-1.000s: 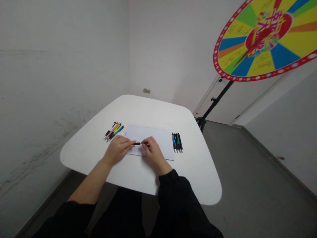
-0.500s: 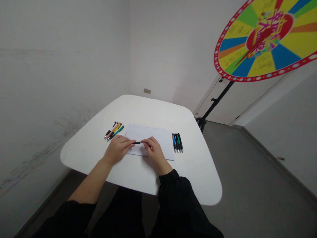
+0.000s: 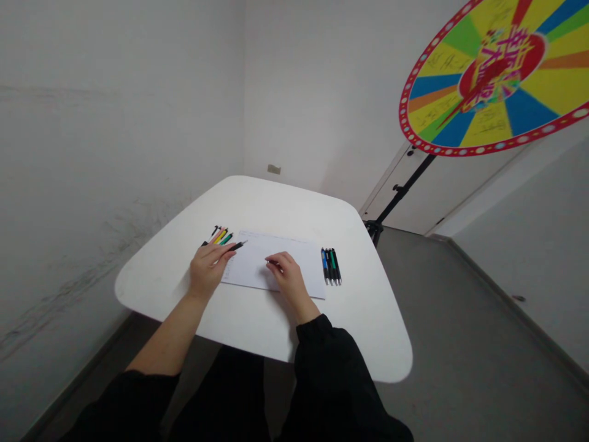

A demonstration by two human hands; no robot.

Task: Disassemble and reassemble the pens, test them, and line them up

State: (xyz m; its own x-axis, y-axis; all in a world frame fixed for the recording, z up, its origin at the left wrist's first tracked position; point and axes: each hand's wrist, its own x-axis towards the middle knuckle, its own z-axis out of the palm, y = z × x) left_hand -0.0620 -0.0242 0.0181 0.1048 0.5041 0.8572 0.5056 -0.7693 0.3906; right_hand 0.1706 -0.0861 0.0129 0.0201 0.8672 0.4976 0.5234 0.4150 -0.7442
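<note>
The fingers [image 3: 221,249] of the left hand [image 3: 205,272] were found clamped on a black pen [image 3: 238,246]. The pen was held tilted above the left part of a sheet of white paper [image 3: 301,259], its narrow metallic tip directed away from the wearer and to the right. The fingers of the right hand [image 3: 289,279] were observed pinched together on a small bright-ended piece [image 3: 267,262] above the middle of the paper; the piece was too small to be identified. The 2 hands were positioned apart, with bare paper visible between them.

The paper was laid flat on a white tabletop [image 3: 294,202], and faint markings were noted along its far and left edges. Just beyond the left hand, a group of pens [image 3: 222,236] in white, pink, yellow and green was noted, partly hidden by that hand. Just beside the right edge of the paper, 4 pens [image 3: 332,267] were set in a close row, tips toward the wearer; blue and green were seen among the mainly black barrels.

Farther out, a multicoloured wheel [image 3: 494,80] was mounted on a black stand [image 3: 399,195] beyond the tabletop, to the right.
</note>
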